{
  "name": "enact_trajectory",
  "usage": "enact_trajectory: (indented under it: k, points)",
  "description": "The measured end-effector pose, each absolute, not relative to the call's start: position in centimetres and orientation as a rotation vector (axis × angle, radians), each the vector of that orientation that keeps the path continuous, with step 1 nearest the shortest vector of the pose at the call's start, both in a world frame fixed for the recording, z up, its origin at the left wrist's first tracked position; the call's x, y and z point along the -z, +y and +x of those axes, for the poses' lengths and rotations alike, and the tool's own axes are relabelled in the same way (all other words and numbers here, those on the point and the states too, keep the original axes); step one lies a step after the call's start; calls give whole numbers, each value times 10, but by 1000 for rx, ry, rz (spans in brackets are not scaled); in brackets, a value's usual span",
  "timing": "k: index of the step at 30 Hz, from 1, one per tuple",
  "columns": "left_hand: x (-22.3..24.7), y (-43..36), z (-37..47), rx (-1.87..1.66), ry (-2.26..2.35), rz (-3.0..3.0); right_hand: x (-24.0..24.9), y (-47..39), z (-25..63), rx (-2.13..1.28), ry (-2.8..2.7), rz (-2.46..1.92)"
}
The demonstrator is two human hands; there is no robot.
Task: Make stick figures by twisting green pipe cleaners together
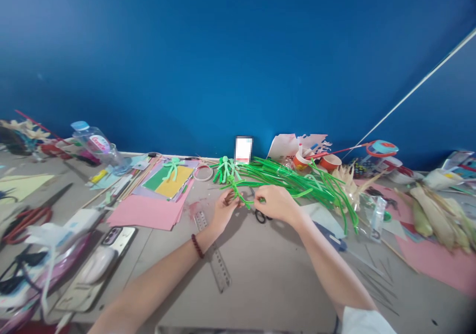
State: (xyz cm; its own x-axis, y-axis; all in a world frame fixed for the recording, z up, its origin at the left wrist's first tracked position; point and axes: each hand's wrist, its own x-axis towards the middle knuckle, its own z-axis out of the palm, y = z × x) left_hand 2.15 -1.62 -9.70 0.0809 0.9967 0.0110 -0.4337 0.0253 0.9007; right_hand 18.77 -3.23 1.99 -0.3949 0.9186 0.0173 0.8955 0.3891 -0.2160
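Between my two hands is a small green pipe-cleaner figure (235, 187) with bent limbs. My left hand (224, 208) is closed around its lower body, and a red bead bracelet circles that wrist. My right hand (277, 203) is pinched at the tip of a limb that stretches to the right; its fingers partly hide that end. Just below the right fingertips lie black-handled scissors (260, 217), partly covered by the hand. Behind the held figure stand finished-looking green pipe-cleaner figures (224, 167). A bundle of green pipe cleaners (297, 177) spreads to the right.
A phone (243, 150) leans against the blue wall. On the left are pink paper sheets (147, 212), a plastic bottle (96, 143), a phone (98, 269) and red-handled scissors (31, 222). A ruler (219, 267) lies under my left forearm. Corn husks (439, 215) lie far right.
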Motion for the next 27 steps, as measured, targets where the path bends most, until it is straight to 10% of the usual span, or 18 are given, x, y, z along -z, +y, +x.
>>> enact_trajectory:
  k: [27]
  points:
    - [93,-18,17,-1345,856,858,9,-24,167,-290,-2483,-1631]
